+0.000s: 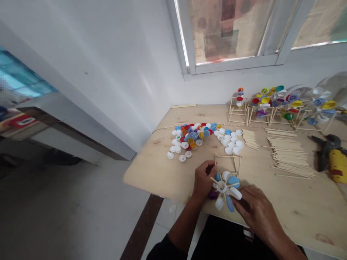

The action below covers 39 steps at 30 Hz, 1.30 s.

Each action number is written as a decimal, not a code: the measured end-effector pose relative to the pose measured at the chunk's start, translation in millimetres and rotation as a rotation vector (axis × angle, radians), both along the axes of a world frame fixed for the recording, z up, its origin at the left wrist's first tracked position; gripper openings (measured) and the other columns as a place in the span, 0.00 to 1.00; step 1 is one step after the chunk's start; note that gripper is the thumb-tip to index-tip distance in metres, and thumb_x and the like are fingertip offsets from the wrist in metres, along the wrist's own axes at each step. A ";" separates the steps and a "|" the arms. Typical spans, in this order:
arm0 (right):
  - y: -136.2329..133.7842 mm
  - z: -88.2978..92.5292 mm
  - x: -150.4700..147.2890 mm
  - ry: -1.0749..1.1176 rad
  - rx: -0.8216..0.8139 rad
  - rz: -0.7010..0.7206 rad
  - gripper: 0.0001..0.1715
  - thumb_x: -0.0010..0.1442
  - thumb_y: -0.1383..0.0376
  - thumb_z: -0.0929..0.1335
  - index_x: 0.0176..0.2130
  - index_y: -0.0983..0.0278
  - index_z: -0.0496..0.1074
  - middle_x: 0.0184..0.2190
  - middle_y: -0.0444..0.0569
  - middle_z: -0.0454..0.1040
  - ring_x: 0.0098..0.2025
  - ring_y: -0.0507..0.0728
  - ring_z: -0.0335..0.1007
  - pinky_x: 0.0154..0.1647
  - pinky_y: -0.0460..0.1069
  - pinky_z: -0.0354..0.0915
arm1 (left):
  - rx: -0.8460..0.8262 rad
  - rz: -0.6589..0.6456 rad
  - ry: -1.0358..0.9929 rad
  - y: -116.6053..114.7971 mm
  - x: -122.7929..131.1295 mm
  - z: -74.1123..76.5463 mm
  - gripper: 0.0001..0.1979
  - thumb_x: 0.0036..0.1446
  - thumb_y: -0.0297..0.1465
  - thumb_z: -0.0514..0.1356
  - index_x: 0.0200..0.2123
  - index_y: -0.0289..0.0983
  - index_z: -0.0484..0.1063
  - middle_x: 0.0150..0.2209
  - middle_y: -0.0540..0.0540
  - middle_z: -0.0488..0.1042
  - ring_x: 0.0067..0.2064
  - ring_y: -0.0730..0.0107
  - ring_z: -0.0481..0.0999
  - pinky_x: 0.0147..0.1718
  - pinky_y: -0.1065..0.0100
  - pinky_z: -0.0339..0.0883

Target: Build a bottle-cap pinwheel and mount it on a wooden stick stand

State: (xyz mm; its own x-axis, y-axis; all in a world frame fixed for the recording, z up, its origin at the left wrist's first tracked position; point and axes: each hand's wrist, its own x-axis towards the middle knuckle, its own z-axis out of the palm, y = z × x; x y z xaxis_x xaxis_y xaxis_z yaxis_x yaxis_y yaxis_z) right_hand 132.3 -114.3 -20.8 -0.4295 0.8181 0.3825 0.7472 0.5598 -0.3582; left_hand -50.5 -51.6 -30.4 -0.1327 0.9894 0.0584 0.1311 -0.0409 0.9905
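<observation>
A wheel of white, blue and purple bottle caps (221, 186) on radiating wooden sticks is at the table's front edge, with a white cap at its hub. My right hand (253, 206) grips its right side, the fingertips partly behind the caps. Just beyond the wheel stands a small frame of thin wooden sticks (239, 166). The fingers of my left hand (203, 182) are closed around the frame's left side, close to the wheel's left caps. Part of the frame is hidden behind the wheel.
Loose colored bottle caps (189, 135) lie beyond my hands, with white caps (233, 141) beside them. Sticks (290, 151) are laid out to the right, near a yellow and black glue gun (337, 164). Finished cap wheels on stick frames (261, 104) line the wall.
</observation>
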 end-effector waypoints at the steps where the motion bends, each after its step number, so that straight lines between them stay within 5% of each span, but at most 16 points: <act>1: -0.9 -0.9 -0.6 -0.006 -0.003 -0.004 0.08 0.62 0.60 0.65 0.36 0.59 0.73 0.31 0.47 0.75 0.32 0.56 0.71 0.35 0.50 0.64 | -0.003 -0.003 -0.001 0.1 0.1 0.3 0.08 0.51 0.31 0.60 0.33 0.34 0.77 0.26 0.49 0.73 0.27 0.72 0.68 0.27 0.72 0.61; 11: -2.8 -6.2 -5.5 0.041 0.040 -0.054 0.10 0.62 0.65 0.63 0.36 0.60 0.74 0.33 0.49 0.77 0.34 0.57 0.72 0.36 0.52 0.66 | -0.009 -0.009 -0.022 0.6 0.1 -3.2 0.09 0.51 0.33 0.61 0.34 0.34 0.77 0.26 0.49 0.73 0.28 0.71 0.69 0.28 0.72 0.63; 21: 19.7 40.4 31.3 0.212 0.082 -0.160 0.16 0.65 0.55 0.62 0.34 0.61 0.74 0.29 0.47 0.78 0.30 0.55 0.74 0.32 0.49 0.68 | 0.018 -0.018 -0.028 1.3 -0.6 -6.4 0.09 0.51 0.33 0.60 0.34 0.35 0.76 0.28 0.47 0.75 0.30 0.70 0.70 0.30 0.70 0.64; 30: 40.2 48.6 25.1 0.480 -0.167 -0.312 0.20 0.58 0.48 0.66 0.33 0.61 0.76 0.30 0.46 0.79 0.31 0.55 0.75 0.32 0.47 0.69 | 0.012 -0.043 -0.016 1.2 -2.0 -7.7 0.09 0.53 0.32 0.59 0.35 0.35 0.76 0.28 0.47 0.75 0.29 0.70 0.70 0.29 0.71 0.64; 39: 79.3 52.9 25.2 0.614 -0.240 -0.361 0.19 0.50 0.49 0.70 0.29 0.62 0.77 0.28 0.47 0.78 0.29 0.57 0.72 0.33 0.50 0.67 | 0.008 -0.032 -0.022 2.4 -1.4 -8.0 0.09 0.53 0.33 0.60 0.35 0.34 0.76 0.26 0.49 0.73 0.27 0.72 0.69 0.28 0.71 0.63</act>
